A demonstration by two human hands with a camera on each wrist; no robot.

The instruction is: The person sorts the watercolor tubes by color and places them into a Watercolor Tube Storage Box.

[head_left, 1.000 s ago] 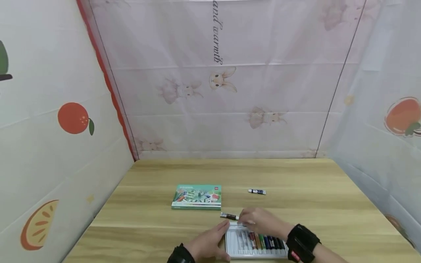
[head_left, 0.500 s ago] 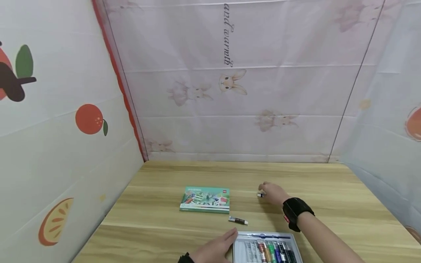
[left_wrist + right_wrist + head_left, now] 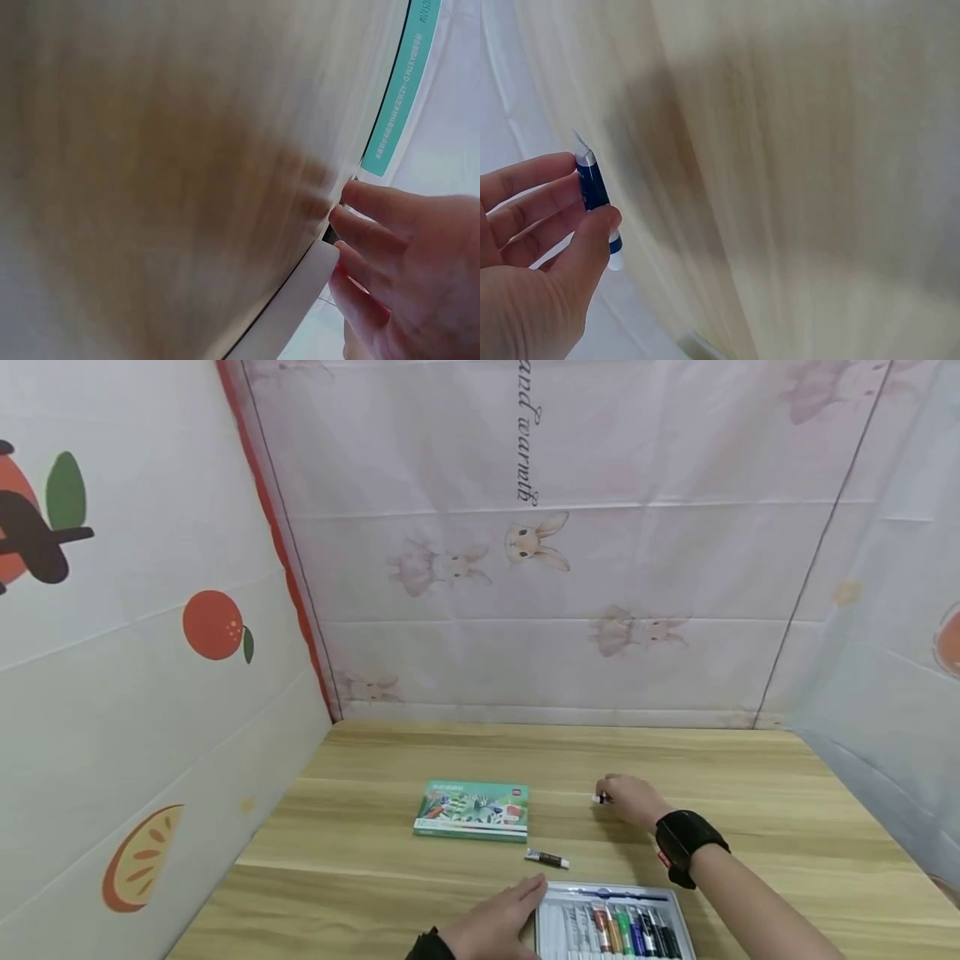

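My right hand (image 3: 633, 799) pinches a dark blue paint tube (image 3: 594, 184) between thumb and fingers; in the right wrist view its white cap points down and its flat crimped end up. At the near edge of the table, my left hand (image 3: 498, 918) rests against the left side of a white tray (image 3: 551, 931). Inside the tray lie several paint tubes (image 3: 622, 931) in a row, from white through red, orange and green to blue and black. A brush (image 3: 622, 895) lies along the tray's far side. One dark paint tube (image 3: 547, 859) lies on the table just beyond the tray.
A green illustrated box (image 3: 472, 812) lies flat on the wooden table (image 3: 360, 893), left of the loose tube. Printed fabric walls (image 3: 450, 660) stand along the table's back and sides.
My right hand has left the tray and reached forward and right to the blue tube, which it now pinches. My left hand stays at the tray's side. The head view has shifted left.
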